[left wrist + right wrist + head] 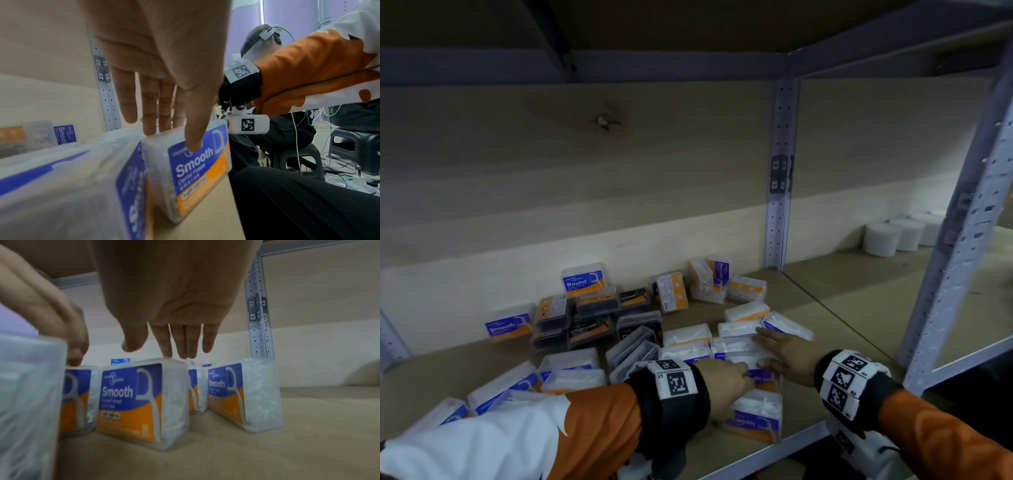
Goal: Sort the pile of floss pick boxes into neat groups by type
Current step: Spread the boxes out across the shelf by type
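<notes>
right wrist view: both hands' grip wide, straight fingertips (179, 352) touching an upright smooth box (144, 404), label facing camera.

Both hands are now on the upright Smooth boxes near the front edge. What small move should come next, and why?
Probably press the two touched boxes together. The left hand rests straight fingers on one Smooth box, the right hand on the neighbouring Smooth box, and a gap shows between the standing boxes; the Charcoal boxes lie unsorted behind.
</notes>
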{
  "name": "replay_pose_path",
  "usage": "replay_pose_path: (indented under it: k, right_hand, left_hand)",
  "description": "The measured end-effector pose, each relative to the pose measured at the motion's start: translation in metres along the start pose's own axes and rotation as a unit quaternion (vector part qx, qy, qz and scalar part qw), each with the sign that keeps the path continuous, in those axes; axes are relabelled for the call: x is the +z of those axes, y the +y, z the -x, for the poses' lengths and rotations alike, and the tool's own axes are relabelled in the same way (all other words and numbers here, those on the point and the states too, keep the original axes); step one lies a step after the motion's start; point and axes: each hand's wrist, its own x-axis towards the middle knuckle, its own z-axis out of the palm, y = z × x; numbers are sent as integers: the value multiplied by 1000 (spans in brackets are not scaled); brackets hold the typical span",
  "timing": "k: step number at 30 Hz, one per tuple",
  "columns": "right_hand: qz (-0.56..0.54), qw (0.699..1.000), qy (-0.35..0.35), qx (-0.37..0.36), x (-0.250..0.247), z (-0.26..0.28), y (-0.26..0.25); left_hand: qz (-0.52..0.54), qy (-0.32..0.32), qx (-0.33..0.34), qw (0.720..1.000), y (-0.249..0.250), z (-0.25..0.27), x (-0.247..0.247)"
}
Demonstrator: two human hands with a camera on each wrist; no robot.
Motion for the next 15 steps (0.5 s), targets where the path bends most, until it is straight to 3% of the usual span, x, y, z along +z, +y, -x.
replay_pose_path:
  k: [3,8,15]
  right_hand:
    - [5,999,35,-8,-14,-5,4]
    - [9,999,38,-12,-41,-20,11]
    - [75,992,96,-9,-73,-62,22]
  left_hand:
    - [0,-8,19,1000,-9,-1,-1]
    - [19,8,34,999,-37,3,-6]
    - [45,25,-21,998,-107,21,-16]
